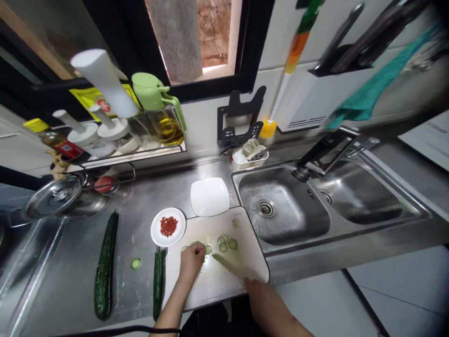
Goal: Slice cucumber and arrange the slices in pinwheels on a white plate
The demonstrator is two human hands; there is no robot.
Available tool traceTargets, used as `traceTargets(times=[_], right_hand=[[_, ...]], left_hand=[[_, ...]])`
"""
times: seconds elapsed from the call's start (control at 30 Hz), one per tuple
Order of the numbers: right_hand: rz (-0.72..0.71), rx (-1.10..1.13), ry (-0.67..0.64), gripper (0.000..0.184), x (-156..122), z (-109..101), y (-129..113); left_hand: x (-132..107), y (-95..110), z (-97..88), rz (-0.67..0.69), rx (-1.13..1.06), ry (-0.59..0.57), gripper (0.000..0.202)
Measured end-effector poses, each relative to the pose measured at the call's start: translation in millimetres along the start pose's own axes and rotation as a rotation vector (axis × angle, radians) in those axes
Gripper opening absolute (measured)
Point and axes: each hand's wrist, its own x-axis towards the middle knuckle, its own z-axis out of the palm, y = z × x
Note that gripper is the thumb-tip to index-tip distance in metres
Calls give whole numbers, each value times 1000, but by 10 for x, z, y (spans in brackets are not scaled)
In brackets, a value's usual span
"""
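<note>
My right hand (264, 297) grips a kitchen knife (229, 267) by its handle, the blade lying low over the white cutting board (217, 290) with its tip toward the left. At the board's middle, my left hand (191, 262) is closed in a pinch, with a thin cucumber slice (208, 249) at its fingertips. Several pale green cucumber slices (223, 246) lie to the right of that hand, and one more slice (235, 223) is near the far edge. A cut length of cucumber (159, 283) rests along the board's left edge.
A whole cucumber (106, 267) and a cucumber end piece (136, 263) lie on the steel counter. Behind the board are a small plate of red berries (153, 228) and a white square plate (209, 196). Right stands a double sink (284, 201); a condiment rack (140, 157) is back left.
</note>
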Motion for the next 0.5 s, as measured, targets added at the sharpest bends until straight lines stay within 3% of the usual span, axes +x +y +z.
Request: traceTargets(times=[0.2, 0.5], right_hand=[[30, -80, -67, 52, 68, -144, -188], [27, -97, -87, 53, 152, -219, -371]], left_hand=[[-110, -15, 36, -97, -27, 109, 17], [-126, 3, 49, -142, 10, 134, 20]])
